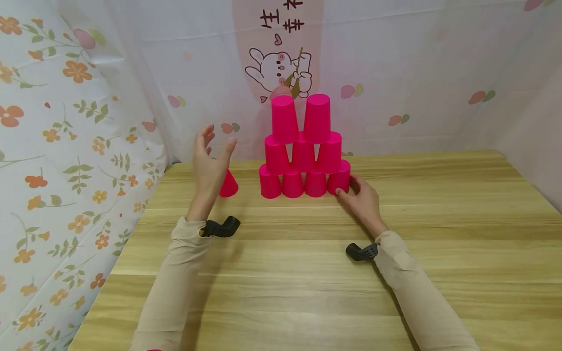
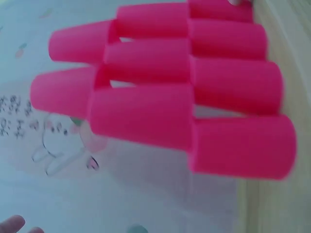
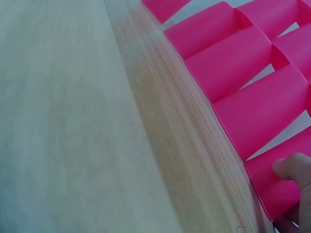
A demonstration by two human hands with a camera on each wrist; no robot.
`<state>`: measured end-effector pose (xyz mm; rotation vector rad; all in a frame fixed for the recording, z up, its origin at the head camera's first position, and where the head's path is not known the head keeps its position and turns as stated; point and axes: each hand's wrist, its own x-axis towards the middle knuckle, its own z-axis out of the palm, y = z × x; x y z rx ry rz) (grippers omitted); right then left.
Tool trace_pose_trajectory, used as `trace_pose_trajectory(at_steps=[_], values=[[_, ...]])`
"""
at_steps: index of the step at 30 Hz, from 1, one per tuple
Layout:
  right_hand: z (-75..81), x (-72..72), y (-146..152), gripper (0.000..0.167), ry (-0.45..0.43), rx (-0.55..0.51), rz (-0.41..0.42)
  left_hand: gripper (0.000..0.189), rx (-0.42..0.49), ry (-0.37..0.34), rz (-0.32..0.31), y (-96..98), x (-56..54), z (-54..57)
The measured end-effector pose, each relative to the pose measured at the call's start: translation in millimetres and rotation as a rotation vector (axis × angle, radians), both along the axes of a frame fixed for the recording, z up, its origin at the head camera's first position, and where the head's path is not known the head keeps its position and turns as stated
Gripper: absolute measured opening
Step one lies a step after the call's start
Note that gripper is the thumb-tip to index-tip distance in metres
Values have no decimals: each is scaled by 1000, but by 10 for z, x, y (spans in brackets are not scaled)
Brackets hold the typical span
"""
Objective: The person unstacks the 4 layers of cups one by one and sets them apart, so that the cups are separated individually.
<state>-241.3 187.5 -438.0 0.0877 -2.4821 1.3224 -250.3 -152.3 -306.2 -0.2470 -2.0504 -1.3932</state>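
Bright pink cups stand upside down in a stacked wall: several in the bottom row, three in the middle row (image 1: 303, 155), two on top (image 1: 284, 119). My right hand (image 1: 362, 197) holds the pink cup (image 1: 338, 178) at the right end of the bottom row, thumb on its front and fingers round its far side. In the right wrist view, the thumb (image 3: 294, 167) lies against that cup. My left hand (image 1: 209, 168) is raised left of the stack, fingers apart, with nothing in it. Behind it stands a lone pink cup (image 1: 229, 185), partly hidden by the hand.
The wooden table (image 1: 281, 282) carries the stack near its back edge. A printed curtain (image 1: 421, 63) hangs close behind, and a flowered cloth (image 1: 57, 161) hangs along the left side. Black wrist mounts (image 1: 224, 227) sit on both sleeves.
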Motion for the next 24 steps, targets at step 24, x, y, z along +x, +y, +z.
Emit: trace_pose_trajectory(at_steps=[24], values=[[-6, -7, 6, 57, 13, 26, -5, 72, -162, -127, -221, 675, -225, 338]])
